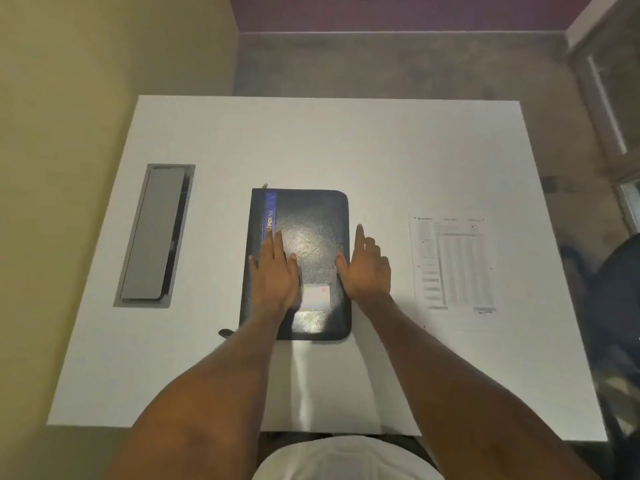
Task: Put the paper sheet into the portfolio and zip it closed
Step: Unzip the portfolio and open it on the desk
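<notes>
A black zipped portfolio [311, 220] with a blue strip down its left side lies closed in the middle of the white table [329, 140]. My left hand [275, 271] rests flat on its cover, fingers spread. My right hand [367, 268] is at the portfolio's right edge, fingers extended, thumb touching the edge. The printed paper sheet [453, 263] lies flat on the table to the right of the portfolio, apart from both hands. A white label [317, 296] shows on the cover between my hands. A zip pull [225, 332] sticks out at the near left corner.
A grey cable hatch [156, 233] is set into the table at the left. A dark office chair [620, 271] stands off the table's right side. Carpeted floor lies beyond the far edge.
</notes>
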A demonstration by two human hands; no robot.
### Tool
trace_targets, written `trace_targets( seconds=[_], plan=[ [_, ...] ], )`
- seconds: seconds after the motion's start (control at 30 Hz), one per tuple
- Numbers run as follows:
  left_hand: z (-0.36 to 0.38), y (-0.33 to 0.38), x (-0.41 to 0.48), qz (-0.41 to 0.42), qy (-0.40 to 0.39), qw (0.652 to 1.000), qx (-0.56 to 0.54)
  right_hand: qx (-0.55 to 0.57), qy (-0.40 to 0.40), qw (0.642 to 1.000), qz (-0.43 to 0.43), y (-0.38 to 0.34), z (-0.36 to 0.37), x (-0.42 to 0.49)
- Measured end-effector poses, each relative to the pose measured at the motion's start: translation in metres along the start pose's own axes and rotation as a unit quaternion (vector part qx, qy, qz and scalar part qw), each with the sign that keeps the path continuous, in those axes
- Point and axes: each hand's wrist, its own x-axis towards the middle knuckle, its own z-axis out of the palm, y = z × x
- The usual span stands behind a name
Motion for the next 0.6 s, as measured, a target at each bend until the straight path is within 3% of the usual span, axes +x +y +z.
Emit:
trace_targets(
  seconds=[0.1,0.23,0.33,0.6],
  plan=[
    [-0.005,-0.006,0.019,-0.011,-0.003,1.0,0.026,-0.002,-0.01,1.0,-0.007,-0.006,0.003,0.014],
    [-0.009,-0.013,0.051,-0.019,-0.023,0.999,0.045,0.081,-0.076,0.994,0.021,-0.02,0.003,0.045],
    [-0.014,-0.017,0.081,-0.02,-0.028,0.998,0.051,-0.001,-0.058,0.998,-0.03,-0.027,0.005,0.069],
    [-0.028,-0.033,0.167,-0.044,-0.019,0.999,0.013,-0.003,-0.086,0.987,-0.135,-0.074,0.011,0.154]
  ],
)
